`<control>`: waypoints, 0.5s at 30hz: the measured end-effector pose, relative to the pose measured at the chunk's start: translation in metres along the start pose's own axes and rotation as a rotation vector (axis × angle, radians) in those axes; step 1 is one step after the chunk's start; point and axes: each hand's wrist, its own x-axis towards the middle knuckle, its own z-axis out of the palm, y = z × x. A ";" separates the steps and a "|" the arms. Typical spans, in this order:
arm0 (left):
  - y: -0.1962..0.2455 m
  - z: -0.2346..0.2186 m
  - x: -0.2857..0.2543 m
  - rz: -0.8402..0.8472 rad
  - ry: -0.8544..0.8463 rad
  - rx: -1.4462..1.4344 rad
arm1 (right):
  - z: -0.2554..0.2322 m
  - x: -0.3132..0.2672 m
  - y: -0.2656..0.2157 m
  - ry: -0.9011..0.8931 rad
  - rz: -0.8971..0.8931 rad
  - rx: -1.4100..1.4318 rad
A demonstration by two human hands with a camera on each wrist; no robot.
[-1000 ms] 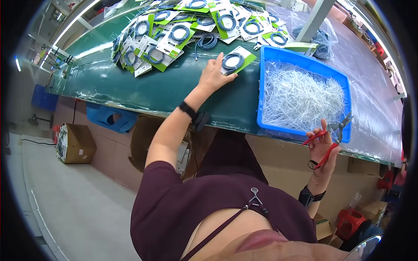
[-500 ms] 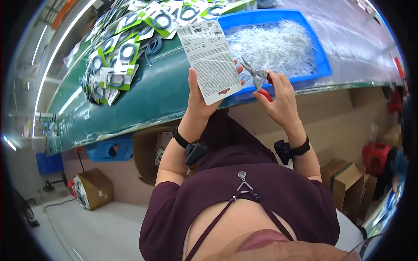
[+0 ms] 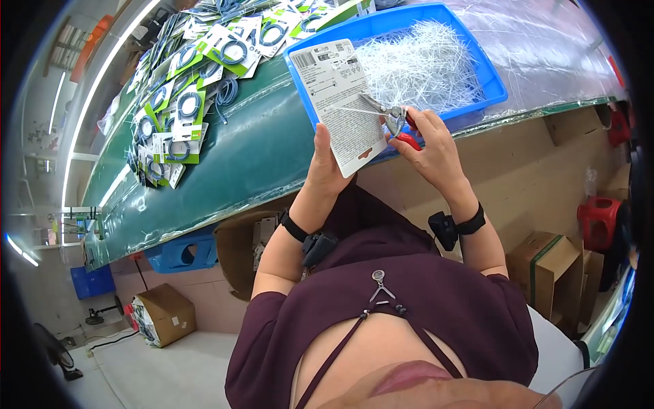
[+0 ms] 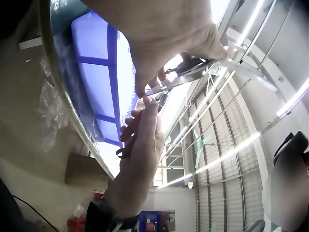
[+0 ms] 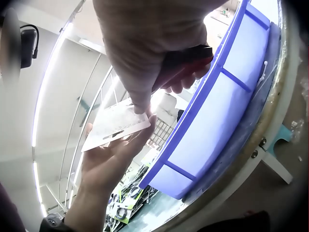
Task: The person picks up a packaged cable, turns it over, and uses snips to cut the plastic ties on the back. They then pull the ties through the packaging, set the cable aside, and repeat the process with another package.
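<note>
In the head view the left hand (image 3: 328,161) grips a flat printed card (image 3: 335,102) by its lower part, its text side facing up. The right hand (image 3: 434,148) holds red-handled cutters (image 3: 407,140), their metal blades lying over the card's right side, where a thin white strip crosses it. The left wrist view shows a dark coil (image 4: 190,66) on the card's other side, beside the left hand (image 4: 169,29). From the right wrist view, the right hand (image 5: 149,43) is curled round the red handles (image 5: 186,65), close to the card's slotted end (image 5: 116,133).
A blue tray (image 3: 492,83) full of white strips (image 3: 426,68) stands behind the hands. Carded cable coils (image 3: 189,105) are heaped on the green table (image 3: 225,160) at the left, a loose coil (image 3: 226,92) beside them. Cartons (image 3: 167,315) stand below the table.
The left hand has left the heap with a card, which is turned to its printed side and brought to the cutters. Over the last half second, the blades have moved onto the card.
</note>
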 end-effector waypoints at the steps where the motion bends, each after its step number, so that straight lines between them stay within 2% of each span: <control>1: -0.001 0.000 0.001 0.010 0.025 -0.003 | 0.000 0.001 0.001 -0.002 0.012 0.015; 4: -0.005 0.001 0.003 -0.008 0.062 0.036 | 0.001 0.000 0.002 -0.009 0.038 0.046; 7: -0.006 -0.001 0.004 -0.021 0.092 0.051 | 0.003 -0.004 0.003 -0.099 0.136 0.094; 11: -0.010 -0.003 0.005 -0.043 0.105 0.026 | -0.002 -0.006 0.007 -0.166 0.136 0.093; 15: -0.011 -0.001 0.004 -0.056 0.094 0.041 | -0.004 -0.006 0.011 -0.101 0.097 0.169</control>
